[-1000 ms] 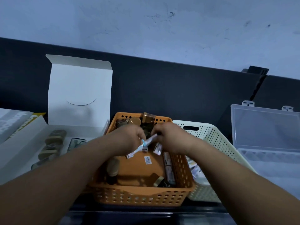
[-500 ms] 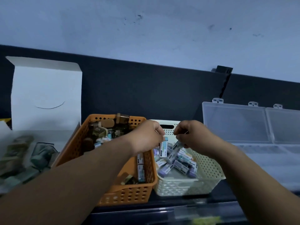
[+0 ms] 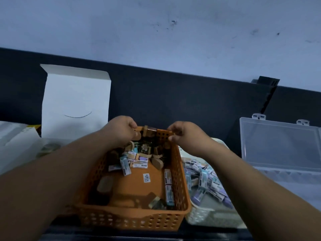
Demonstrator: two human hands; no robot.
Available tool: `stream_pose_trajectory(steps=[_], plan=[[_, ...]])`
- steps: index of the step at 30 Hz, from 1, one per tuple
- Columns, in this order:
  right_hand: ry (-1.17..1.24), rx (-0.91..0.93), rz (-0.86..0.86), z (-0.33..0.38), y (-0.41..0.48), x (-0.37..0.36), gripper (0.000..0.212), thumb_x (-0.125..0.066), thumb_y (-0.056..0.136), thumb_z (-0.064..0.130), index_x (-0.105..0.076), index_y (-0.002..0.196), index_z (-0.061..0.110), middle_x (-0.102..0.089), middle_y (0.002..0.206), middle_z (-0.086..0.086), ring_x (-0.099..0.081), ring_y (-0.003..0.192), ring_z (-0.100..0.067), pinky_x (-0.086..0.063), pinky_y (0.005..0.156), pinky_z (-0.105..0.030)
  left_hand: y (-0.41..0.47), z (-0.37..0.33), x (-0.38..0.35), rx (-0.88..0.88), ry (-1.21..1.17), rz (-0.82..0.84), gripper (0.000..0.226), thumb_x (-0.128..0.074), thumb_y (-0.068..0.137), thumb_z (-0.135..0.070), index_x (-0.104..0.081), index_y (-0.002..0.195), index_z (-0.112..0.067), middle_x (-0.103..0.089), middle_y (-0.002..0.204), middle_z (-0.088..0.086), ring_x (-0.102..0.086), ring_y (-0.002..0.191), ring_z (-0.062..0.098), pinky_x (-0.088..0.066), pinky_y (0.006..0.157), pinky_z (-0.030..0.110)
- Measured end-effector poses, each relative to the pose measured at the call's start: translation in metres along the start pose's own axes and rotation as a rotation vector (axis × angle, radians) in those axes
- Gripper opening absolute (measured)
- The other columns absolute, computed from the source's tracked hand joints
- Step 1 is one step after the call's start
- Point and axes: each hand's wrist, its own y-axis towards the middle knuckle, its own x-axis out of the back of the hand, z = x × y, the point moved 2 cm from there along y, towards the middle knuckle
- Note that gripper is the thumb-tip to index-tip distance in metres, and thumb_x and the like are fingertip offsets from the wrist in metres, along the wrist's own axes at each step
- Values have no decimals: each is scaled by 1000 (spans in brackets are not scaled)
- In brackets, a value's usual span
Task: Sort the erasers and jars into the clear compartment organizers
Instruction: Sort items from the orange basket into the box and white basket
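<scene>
Change: both hands have left the cream basket and gone back to the far rim of the orange one; the erasers they held half a second ago no longer show.
White box (image 3: 74,101): 9 o'clock of the orange basket, flap standing up against the dark wall band.
Left hand (image 3: 119,132): at 11 o'clock on the orange basket's rim, fingers curled inward.
Orange basket (image 3: 132,221): centre of view, between the two forearms.
Jars (image 3: 145,148): clustered at the basket's 12 o'clock end; one brown jar (image 3: 150,132) stands at the far rim between the hands; a dark one lies at 8 o'clock.
Loose erasers (image 3: 137,164): scattered mid-floor just below the jars, two more end to end along the 3 o'clock wall.
Right hand (image 3: 185,136): at 1 o'clock on the rim, fingertips bent down onto its edge.
Grip, both hands: too blurred; cannot tell whether either pinches the rim, a jar or nothing.
Cream basket (image 3: 199,216): touching the orange basket at 3 o'clock, holding an eraser heap (image 3: 206,178).
Clear organizer (image 3: 278,146): farther out at 3 o'clock, lid raised.
</scene>
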Motion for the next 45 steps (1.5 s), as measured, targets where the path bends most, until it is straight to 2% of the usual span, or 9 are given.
stream_pose_trajectory(steps=[3, 8, 18, 23, 29, 31, 36, 40, 45], plan=[[-21, 13, 11, 7, 27, -13, 36, -63, 91, 23, -59, 126, 21, -64, 117, 0, -59, 107, -18, -49, 92, -35, 14, 2, -6, -42, 84, 48, 10, -67, 84, -16, -62, 84, -25, -67, 90, 2, -62, 84, 16, -53, 79, 35], [-102, 11, 45, 11, 66, -36, 44, -64, 89, 28, -56, 131, 24, -59, 125, -1, -56, 113, -21, -48, 94, -37, 45, 11, -19, -90, 357, 107, 6, -57, 88, -25, -60, 93, -23, -58, 87, 1, -56, 79, 15, -41, 61, 27], [-291, 23, 69, 12, 90, -63, 39, -63, 89, 26, -56, 127, 19, -50, 121, -7, -54, 108, -26, -49, 90, -38, 64, 24, -27, -119, 502, 170, 19, -53, 87, -30, -57, 100, -17, -47, 106, 6, -51, 98, 23, -48, 88, 37], [-256, 31, 38, 18, 87, -60, 31, -64, 88, 23, -57, 117, 17, -52, 117, -7, -55, 105, -24, -48, 87, -35, 57, 23, -19, -160, 468, 178, 21, -48, 92, -27, -59, 101, -11, -56, 104, 8, -56, 94, 24, -48, 85, 36], [-80, 113, -22, 63, 73, -41, 28, -70, 85, 26, -61, 112, 22, -60, 104, 4, -58, 97, -14, -48, 81, -29, 25, 33, 42, -171, 261, 39, 25, -59, 88, -30, -54, 111, -22, -60, 100, -1, -57, 92, 18, -47, 77, 32], [-6, 162, 6, 87, 65, -44, 24, -71, 84, 27, -63, 107, 22, -63, 98, 6, -59, 91, -12, -51, 80, -29, 6, 42, 73, -150, 180, -5, 21, -62, 86, -29, -55, 104, -22, -60, 94, -4, -57, 87, 16, -47, 72, 31], [102, 299, 146, 151, 52, -72, 15, -72, 83, 25, -67, 96, 18, -66, 92, 3, -62, 86, -12, -52, 77, -31, -40, 76, 134, -26, 138, -2, 14, -64, 87, -27, -64, 100, -25, -63, 96, -11, -58, 89, 7, -51, 80, 29], [69, 363, 272, 182, 49, -108, 15, -73, 82, 26, -66, 90, 16, -67, 91, -2, -63, 87, -21, -51, 80, -39, -62, 114, 150, 89, 176, 12, 14, -64, 86, -32, -67, 99, -26, -67, 96, -8, -63, 87, 11, -54, 84, 37], [-44, 321, 296, 186, 57, -135, 14, -71, 84, 32, -60, 91, 24, -62, 90, 6, -58, 85, -15, -49, 74, -31, -66, 141, 141, 190, 195, -1, 29, -61, 88, -39, -59, 112, -23, -63, 108, -2, -61, 92, 15, -52, 83, 34]])
